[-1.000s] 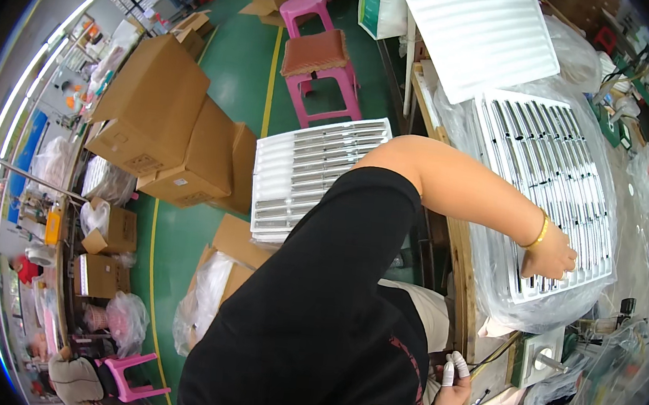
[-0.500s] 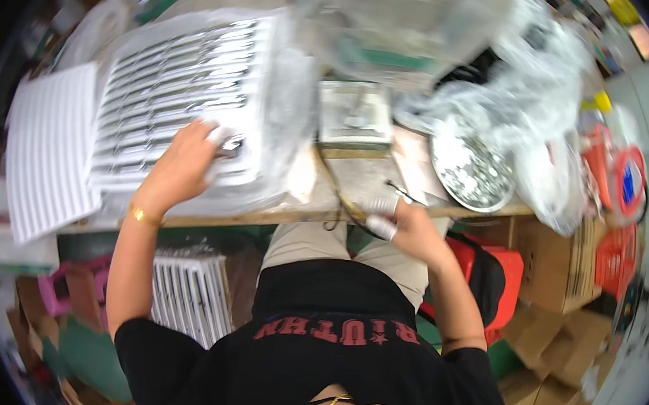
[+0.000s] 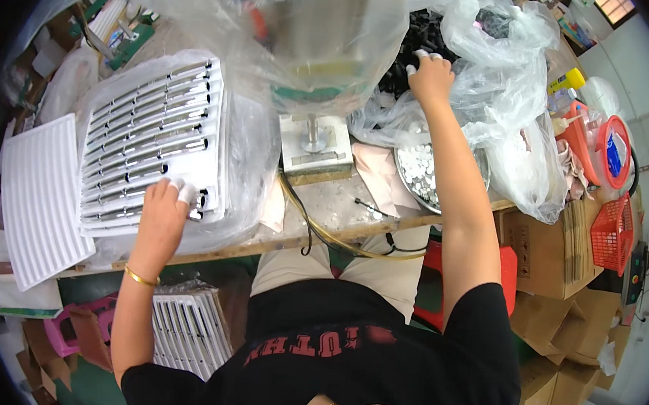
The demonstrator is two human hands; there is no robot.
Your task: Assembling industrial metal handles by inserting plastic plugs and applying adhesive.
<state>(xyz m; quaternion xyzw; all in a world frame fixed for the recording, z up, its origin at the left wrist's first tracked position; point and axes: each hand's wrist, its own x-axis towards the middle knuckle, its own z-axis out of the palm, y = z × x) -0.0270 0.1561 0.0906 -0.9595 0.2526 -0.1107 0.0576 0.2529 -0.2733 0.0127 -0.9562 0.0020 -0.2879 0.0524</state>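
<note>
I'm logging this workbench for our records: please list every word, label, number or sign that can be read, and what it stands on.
Black shirt: red lettering across the front, partly blurred; I won't copy out its wording.
Cardboard box at the right: dark print, too small to read.
I can make out no other text.

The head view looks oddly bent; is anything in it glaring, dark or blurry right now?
Head view: wide fisheye distortion, with rounded dark corners; head view, bright glints along the tubes; head view, the black parts blend together darkly; head view, the hanging plastic looks hazy, blurring whatever is behind it.
</note>
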